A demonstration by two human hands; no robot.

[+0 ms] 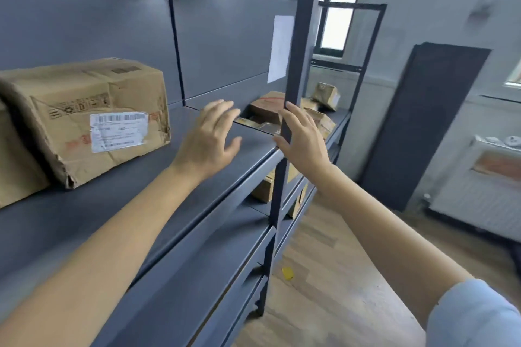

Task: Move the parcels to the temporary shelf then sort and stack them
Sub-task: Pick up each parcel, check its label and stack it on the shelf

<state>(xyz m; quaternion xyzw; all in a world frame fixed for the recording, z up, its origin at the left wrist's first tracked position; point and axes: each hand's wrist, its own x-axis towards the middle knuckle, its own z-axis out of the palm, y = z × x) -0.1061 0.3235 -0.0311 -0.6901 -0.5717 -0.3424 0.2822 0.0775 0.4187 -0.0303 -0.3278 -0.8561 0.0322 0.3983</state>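
A crumpled cardboard parcel (pixel 93 118) with a white barcode label sits on the left of the dark grey shelf (pixel 180 186). My left hand (pixel 210 139) hovers over the shelf board to the right of that parcel, fingers spread and holding nothing. Beside the shelf's upright post (pixel 296 65) is my right hand (pixel 303 138), fingers straight, at the shelf's right end. Beyond the post, several small cardboard parcels (pixel 266 107) lie on a second shelf unit (pixel 338 118). One more small box (pixel 327 96) stands tilted at its far end.
Lower shelf levels hold more boxes (pixel 263 190). A white paper sheet (pixel 280 48) is stuck on the shelf's back panel. A dark panel (pixel 423 127) leans on the right wall, near a white radiator (pixel 479 191). Wooden floor (pixel 338 276) lies to the right of the shelves.
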